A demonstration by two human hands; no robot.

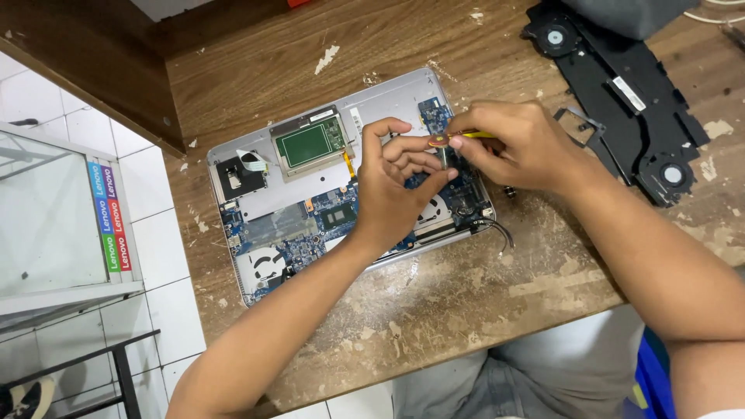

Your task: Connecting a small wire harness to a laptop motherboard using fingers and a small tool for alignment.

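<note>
Head camera looks steeply down, close over the wooden desk [434, 326].

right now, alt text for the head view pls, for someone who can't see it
Two bare hands work a screwdriver over the blue circuit board of an opened laptop on a worn wooden table: the right hand grips the yellow handle, the left hand steadies the shaft. A black cooling-fan assembly lies to the right.

Worn, paint-flecked wooden desk [434, 302]; matt silver, probably metal laptop shell [388, 97].
</note>
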